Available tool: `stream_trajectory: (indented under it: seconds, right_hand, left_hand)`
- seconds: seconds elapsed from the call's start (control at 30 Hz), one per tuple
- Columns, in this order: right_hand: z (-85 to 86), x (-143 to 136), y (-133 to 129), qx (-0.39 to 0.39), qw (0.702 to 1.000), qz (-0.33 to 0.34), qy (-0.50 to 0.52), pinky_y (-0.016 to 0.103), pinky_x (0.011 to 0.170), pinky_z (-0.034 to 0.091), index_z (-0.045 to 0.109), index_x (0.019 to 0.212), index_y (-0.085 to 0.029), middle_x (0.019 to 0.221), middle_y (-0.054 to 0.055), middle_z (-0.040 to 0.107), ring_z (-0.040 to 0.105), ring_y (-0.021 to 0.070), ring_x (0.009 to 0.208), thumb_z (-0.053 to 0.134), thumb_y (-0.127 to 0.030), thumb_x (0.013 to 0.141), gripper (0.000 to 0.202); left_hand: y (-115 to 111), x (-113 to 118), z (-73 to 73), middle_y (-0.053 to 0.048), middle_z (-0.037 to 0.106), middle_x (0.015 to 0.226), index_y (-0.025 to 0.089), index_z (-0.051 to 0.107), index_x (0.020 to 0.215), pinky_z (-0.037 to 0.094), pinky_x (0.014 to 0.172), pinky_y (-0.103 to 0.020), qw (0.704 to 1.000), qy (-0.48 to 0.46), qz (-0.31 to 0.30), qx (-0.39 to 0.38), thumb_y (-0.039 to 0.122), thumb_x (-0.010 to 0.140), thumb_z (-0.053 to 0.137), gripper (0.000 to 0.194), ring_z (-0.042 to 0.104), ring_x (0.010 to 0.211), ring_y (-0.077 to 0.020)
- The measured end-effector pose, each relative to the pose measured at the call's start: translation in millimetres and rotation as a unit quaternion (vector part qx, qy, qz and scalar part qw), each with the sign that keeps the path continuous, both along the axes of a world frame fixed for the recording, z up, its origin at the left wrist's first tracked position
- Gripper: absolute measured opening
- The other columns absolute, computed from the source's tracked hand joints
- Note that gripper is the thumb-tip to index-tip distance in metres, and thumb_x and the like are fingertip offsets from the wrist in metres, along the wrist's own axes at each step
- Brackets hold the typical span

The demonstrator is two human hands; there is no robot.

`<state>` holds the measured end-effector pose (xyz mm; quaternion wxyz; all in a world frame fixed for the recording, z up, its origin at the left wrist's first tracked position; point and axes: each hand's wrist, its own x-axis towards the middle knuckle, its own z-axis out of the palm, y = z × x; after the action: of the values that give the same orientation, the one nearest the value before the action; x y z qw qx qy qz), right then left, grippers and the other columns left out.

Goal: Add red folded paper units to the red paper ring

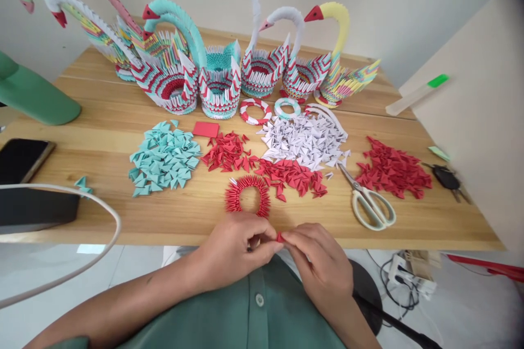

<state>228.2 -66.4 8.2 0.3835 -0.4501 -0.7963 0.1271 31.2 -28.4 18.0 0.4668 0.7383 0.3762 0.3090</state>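
Observation:
Between the fingertips of my left hand [241, 240] and my right hand [317, 256] is a small red folded paper piece [279, 238], pinched from both sides near the table's front edge. Just beyond my left hand lies a ring of red folded paper pieces [234, 196], its near side partly hidden by that hand. One white piece [233, 181] sits on the ring's upper left. Loose red pieces [292, 176] spread behind the ring, next to a heap of white pieces [307, 139]. A heap of teal pieces [164, 158] lies to the left.
Several paper swans [262, 71] stand along the back. Scissors [368, 202] lie right, before another red heap [393, 169] and keys [447, 177]. At left are a phone [24, 155], a black box [39, 210], a green bottle [45, 95] and a white cable [117, 221].

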Motion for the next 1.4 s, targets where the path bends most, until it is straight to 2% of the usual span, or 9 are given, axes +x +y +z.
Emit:
stream_trajectory:
  seconds: [0.1, 0.2, 0.33, 0.47, 0.7, 1.0, 1.2, 1.4]
  right_hand:
    - [-2.0, 0.5, -2.5, -0.030, 0.999, -0.020, 0.001, 0.027, 0.068, 0.051, 0.066, 0.099, -0.021, 0.081, 0.003, 0.069, 0.064, 0.0151, 0.075, 0.061, -0.006, 0.089, 0.019]
    - [-4.4, -0.5, -5.3, -0.115, 0.990, -0.063, 0.050, 0.023, 0.064, 0.051, 0.065, 0.090, -0.023, 0.079, -0.001, 0.069, 0.065, 0.0124, 0.071, 0.062, -0.012, 0.090, 0.012]
    - [-6.9, -1.9, -8.1, -0.204, 0.967, -0.089, 0.125, 0.020, 0.063, 0.051, 0.064, 0.084, -0.025, 0.077, -0.003, 0.068, 0.065, 0.0110, 0.068, 0.064, -0.020, 0.090, 0.007]
    - [-8.3, -3.0, -8.0, -0.237, 0.957, -0.090, 0.144, 0.019, 0.067, 0.053, 0.066, 0.084, -0.024, 0.081, -0.002, 0.071, 0.067, 0.0121, 0.073, 0.065, -0.023, 0.089, 0.005]
    - [-5.5, -6.2, -5.9, -0.214, 0.965, -0.095, 0.121, 0.021, 0.062, 0.053, 0.068, 0.082, -0.023, 0.077, -0.001, 0.072, 0.067, 0.0133, 0.066, 0.065, -0.022, 0.087, 0.006]
    - [-4.8, -7.2, -5.6, -0.165, 0.980, -0.066, 0.088, 0.023, 0.061, 0.053, 0.068, 0.084, -0.023, 0.077, 0.000, 0.073, 0.069, 0.0145, 0.067, 0.063, -0.018, 0.090, 0.010]
    - [-3.8, -5.3, -6.2, -0.118, 0.992, -0.046, 0.013, 0.024, 0.060, 0.048, 0.068, 0.089, -0.022, 0.075, -0.001, 0.071, 0.066, 0.0133, 0.066, 0.061, -0.015, 0.092, 0.010]
    - [-1.4, -7.8, -3.2, -0.093, 0.992, -0.019, -0.086, 0.030, 0.064, 0.041, 0.063, 0.085, -0.021, 0.071, 0.000, 0.063, 0.055, 0.0149, 0.067, 0.056, -0.015, 0.095, 0.014]
  left_hand:
    - [12.9, -11.5, 7.0, 0.001, 0.065, 0.069, 0.016, 0.067, 0.083, 0.040, 0.061, -0.022, 0.994, 0.033, -0.025, 0.103, 0.026, 0.095, 0.061, 0.017, 0.056, 0.064, -0.0110]
    - [26.7, -21.1, 13.0, -0.002, 0.067, 0.075, 0.014, 0.067, 0.084, 0.041, 0.067, -0.025, 0.980, 0.048, -0.018, 0.192, 0.022, 0.098, 0.055, 0.019, 0.057, 0.070, -0.0129]
    - [29.2, -19.4, 13.8, -0.003, 0.067, 0.079, 0.013, 0.067, 0.089, 0.042, 0.071, -0.025, 0.979, 0.024, -0.071, 0.190, 0.016, 0.097, 0.057, 0.013, 0.058, 0.073, -0.0132]
    - [21.9, -9.6, 8.4, -0.003, 0.069, 0.083, 0.012, 0.067, 0.094, 0.042, 0.069, -0.024, 0.980, 0.016, -0.088, 0.175, 0.016, 0.096, 0.058, 0.010, 0.059, 0.075, -0.0132]
    - [19.2, -6.6, 0.5, -0.002, 0.066, 0.075, 0.015, 0.065, 0.085, 0.041, 0.065, -0.024, 0.983, 0.037, -0.077, 0.162, 0.020, 0.100, 0.048, 0.023, 0.056, 0.070, -0.0135]
    - [15.8, -6.0, -5.4, 0.000, 0.061, 0.069, 0.015, 0.063, 0.082, 0.037, 0.061, -0.023, 0.979, 0.053, -0.079, 0.178, 0.019, 0.100, 0.046, 0.025, 0.052, 0.066, -0.0127]
    - [17.3, -11.7, -6.4, 0.000, 0.059, 0.068, 0.015, 0.061, 0.081, 0.035, 0.061, -0.024, 0.980, 0.071, -0.098, 0.161, 0.020, 0.102, 0.044, 0.027, 0.051, 0.066, -0.0127]
    - [21.3, -16.4, -8.7, -0.002, 0.061, 0.071, 0.015, 0.063, 0.081, 0.039, 0.064, -0.026, 0.964, 0.096, -0.106, 0.224, 0.021, 0.104, 0.039, 0.033, 0.051, 0.068, -0.0140]
